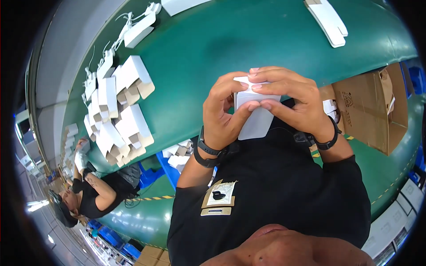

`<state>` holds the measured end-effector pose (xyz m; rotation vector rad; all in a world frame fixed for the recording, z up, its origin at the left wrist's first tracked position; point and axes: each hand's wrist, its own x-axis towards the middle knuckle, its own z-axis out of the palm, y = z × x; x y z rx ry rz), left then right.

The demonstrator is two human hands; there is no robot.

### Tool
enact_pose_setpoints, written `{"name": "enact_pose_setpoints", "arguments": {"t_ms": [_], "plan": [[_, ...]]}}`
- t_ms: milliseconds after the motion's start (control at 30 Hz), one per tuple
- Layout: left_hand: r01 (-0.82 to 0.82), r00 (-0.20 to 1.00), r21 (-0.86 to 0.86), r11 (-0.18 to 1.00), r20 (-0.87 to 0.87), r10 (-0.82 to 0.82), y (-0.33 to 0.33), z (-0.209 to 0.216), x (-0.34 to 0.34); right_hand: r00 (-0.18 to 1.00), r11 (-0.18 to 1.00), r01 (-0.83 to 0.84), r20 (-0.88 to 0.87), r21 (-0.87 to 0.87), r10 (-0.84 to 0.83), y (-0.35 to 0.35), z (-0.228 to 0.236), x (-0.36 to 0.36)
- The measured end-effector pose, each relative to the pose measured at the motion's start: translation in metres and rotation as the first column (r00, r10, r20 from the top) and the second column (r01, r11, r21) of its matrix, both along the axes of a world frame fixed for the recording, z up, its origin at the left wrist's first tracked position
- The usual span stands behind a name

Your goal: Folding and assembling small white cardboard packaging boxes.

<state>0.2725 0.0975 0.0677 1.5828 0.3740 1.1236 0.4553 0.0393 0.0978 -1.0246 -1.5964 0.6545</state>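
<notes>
Between both hands, in front of my chest at the table's near edge, is a small white carton (256,122) with a long flap hanging toward me. My left hand (225,108) grips its left side, thumb on the near face and fingertips over the top. On the other side my right hand (296,97) holds it the same way, fingers across the top and thumb next to the left thumb. Both hands are closed on the carton. Its far side and whatever may be inside are hidden by my fingers.
Several opened white cartons (128,122) stand bunched on the green table (191,57) at left, with white cables (106,53) behind. Flat white cartons (327,23) lie far right. A large brown box (364,111) stands at right. A co-worker (95,190) sits at far left.
</notes>
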Motion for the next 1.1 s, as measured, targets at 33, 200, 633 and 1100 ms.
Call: {"name": "enact_pose_setpoints", "arguments": {"t_ms": [33, 200, 633, 1100], "plan": [[-0.015, 1.0, -0.017, 1.0, 0.005, 0.016, -0.003, -0.004, -0.003, 1.0, 1.0, -0.01, -0.009, -0.018, 0.01, 0.001, -0.006, -0.003], [-0.096, 0.993, -0.007, 0.995, -0.071, 0.095, -0.011, -0.014, -0.031, 0.996, 0.995, -0.065, -0.061, -0.078, 0.06, 0.008, -0.022, -0.025], [-0.607, 0.794, -0.156, 0.779, -0.121, 0.595, -0.055, -0.006, -0.205, 0.451, 0.833, 0.456, 0.726, 0.314, -0.52, 0.073, -0.018, 0.127], [-0.733, 0.329, -0.68, 0.031, -0.315, 0.89, -0.142, -0.19, -0.408, 0.528, 0.764, 0.61, 0.827, -0.211, -0.193, 0.089, -0.12, 0.278]]}}
